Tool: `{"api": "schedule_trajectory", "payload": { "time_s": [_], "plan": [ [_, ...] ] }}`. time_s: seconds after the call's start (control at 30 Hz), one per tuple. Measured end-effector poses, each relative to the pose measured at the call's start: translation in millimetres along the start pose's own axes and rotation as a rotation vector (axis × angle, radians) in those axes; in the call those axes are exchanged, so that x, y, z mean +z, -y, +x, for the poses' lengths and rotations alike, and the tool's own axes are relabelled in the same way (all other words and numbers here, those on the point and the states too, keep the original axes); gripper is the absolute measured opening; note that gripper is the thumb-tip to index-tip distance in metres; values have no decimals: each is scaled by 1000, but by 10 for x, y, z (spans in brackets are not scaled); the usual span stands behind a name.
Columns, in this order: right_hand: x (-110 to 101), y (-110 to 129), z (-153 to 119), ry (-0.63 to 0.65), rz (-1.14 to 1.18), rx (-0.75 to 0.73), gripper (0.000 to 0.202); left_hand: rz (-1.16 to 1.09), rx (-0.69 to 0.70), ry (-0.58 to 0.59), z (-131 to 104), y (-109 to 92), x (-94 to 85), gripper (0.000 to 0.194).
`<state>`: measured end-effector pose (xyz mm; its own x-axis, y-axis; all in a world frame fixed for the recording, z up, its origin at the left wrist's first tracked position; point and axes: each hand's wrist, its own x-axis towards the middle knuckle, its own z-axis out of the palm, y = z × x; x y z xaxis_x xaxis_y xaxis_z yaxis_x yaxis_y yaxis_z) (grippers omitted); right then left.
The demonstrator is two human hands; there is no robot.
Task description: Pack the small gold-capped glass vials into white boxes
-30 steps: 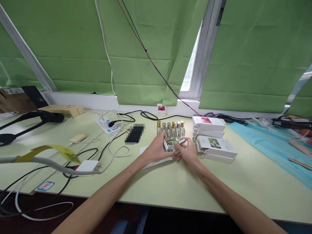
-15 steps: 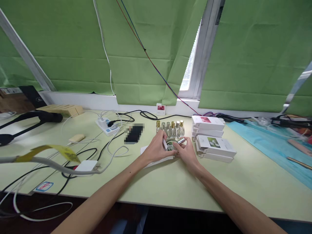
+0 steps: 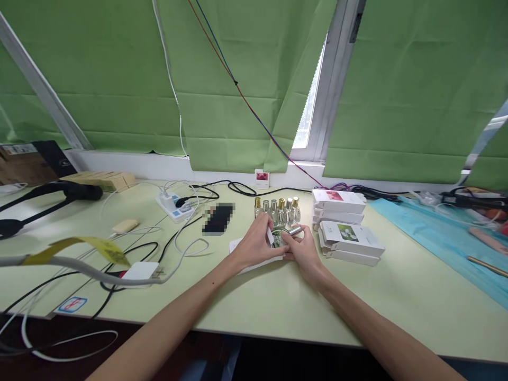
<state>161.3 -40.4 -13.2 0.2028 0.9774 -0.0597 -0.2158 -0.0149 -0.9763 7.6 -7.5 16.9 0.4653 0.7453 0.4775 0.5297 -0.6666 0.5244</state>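
My left hand (image 3: 257, 238) is closed on a small white box with a green picture (image 3: 277, 238), mostly covered by my fingers. Against it, my right hand (image 3: 301, 248) grips a small perfume bottle with a silver cap (image 3: 294, 230), its glass body largely hidden. Both hands meet low over the table. Under my left hand lies a white printed sheet or flattened carton (image 3: 234, 244), partly covered. Just beyond my hands, several clear glass perfume bottles (image 3: 282, 211) with gold and silver caps stand upright in a row.
White boxes with green pictures (image 3: 353, 241) are stacked to the right, before more white boxes (image 3: 338, 203). A blurred-out dark object (image 3: 218, 218), a power strip (image 3: 174, 205) and tangled cables lie left. Blue plastic sheeting (image 3: 444, 248) covers the far right. A small white box (image 3: 262, 179) stands behind.
Hardly anything differs. My hands stay in the same place with the bottle and the box, and the silver cap has shifted only very slightly.
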Motion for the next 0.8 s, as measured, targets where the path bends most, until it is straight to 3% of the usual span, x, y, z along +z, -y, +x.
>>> {"api": "schedule_trajectory", "payload": {
  "time_s": [0.2,0.33,0.5,0.8],
  "plan": [
    [-78,6,73,-76,-83,-115,58,43,45,93,-6,2,-88,48],
    [-169,6,161,-193,-166,-179,62,28,38,186,-19,35,-135,58],
    [-250,-46,251,-214,-215,-230,68,48,2,283,-41,66,-136,67],
    [-235,-27,220,-222,-230,-213,65,10,-6,262,-39,124,-79,66]
  ]
}}
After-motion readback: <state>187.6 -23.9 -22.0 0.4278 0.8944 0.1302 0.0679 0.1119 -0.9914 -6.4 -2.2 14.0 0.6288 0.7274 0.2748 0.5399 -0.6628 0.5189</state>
